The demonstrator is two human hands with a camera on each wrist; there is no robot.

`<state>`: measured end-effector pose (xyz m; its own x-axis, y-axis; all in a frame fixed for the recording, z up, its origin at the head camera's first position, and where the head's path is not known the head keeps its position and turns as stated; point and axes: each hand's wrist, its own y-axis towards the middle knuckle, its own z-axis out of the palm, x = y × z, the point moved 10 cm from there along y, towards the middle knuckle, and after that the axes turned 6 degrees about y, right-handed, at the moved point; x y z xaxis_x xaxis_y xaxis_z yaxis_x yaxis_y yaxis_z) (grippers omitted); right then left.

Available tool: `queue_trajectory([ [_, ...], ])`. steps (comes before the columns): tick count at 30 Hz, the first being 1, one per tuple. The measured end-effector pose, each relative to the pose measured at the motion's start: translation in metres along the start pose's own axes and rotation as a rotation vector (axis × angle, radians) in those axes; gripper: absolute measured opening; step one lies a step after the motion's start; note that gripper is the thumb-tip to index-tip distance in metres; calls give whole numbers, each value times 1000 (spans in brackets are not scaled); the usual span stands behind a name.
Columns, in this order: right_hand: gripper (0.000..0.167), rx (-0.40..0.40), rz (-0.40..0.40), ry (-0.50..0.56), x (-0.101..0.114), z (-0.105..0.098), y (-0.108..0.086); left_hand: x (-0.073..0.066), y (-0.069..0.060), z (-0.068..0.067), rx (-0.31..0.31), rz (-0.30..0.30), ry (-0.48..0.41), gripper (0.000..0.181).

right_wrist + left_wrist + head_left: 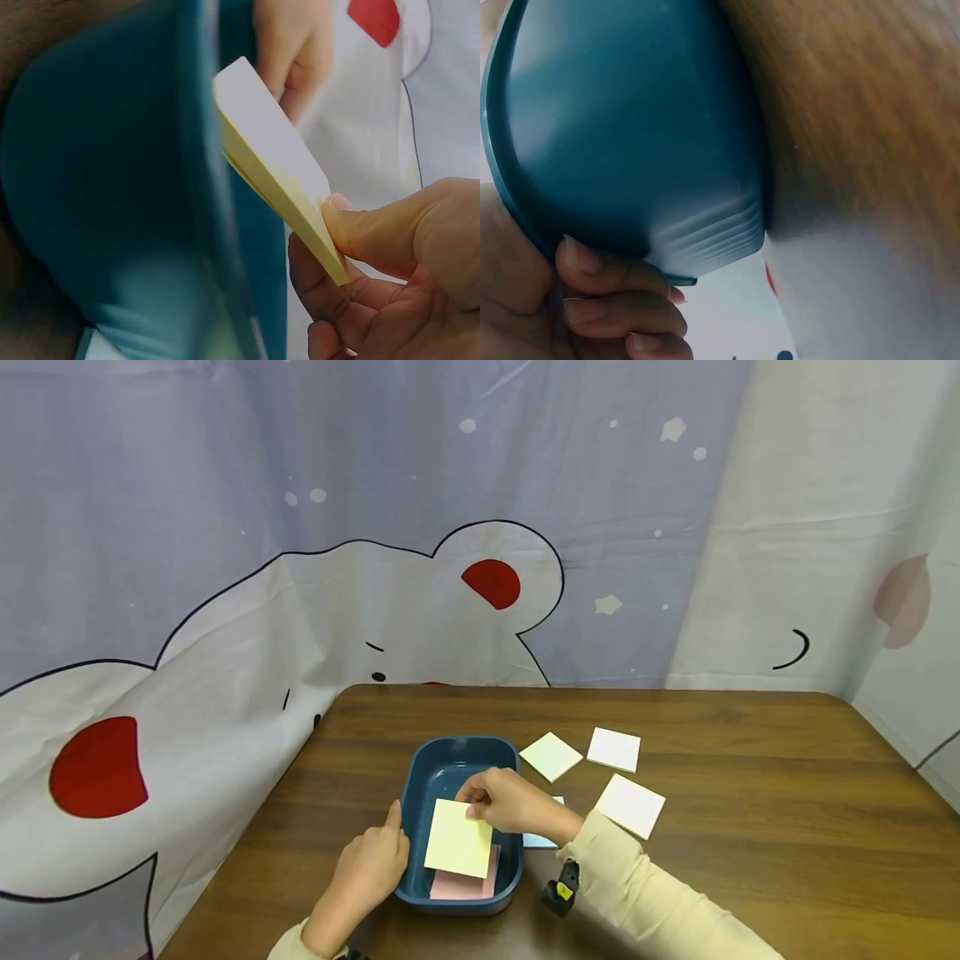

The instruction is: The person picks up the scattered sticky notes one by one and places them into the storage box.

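My right hand (513,802) pinches a yellow sticky note pad (459,839) by one edge, thumb on one face and fingers on the other. The pad is tilted above the inside of a dark blue plastic tub (433,772), over a pink sticky note pad (467,887) that it partly covers. My left hand (371,864) holds the tub's left side at the rim. One finger reaches forward along the rim. In the left wrist view, curled fingers (619,274) lie against the tub's outer wall.
Right of the tub lie a pale green pad (551,757), a white pad (613,749) and a second whitish pad (631,806). A light blue pad (538,841) is partly hidden by the right arm. A patterned curtain (360,602) hangs behind the wooden table (750,793).
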<state>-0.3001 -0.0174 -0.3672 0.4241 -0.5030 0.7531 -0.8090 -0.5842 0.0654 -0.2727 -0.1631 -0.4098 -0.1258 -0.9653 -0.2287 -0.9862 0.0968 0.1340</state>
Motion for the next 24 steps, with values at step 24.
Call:
queue_trajectory([
  [24, 8, 100, -1, -118, -5, 36, -6, -1, -1, -1, 17, 1, -3, 51],
])
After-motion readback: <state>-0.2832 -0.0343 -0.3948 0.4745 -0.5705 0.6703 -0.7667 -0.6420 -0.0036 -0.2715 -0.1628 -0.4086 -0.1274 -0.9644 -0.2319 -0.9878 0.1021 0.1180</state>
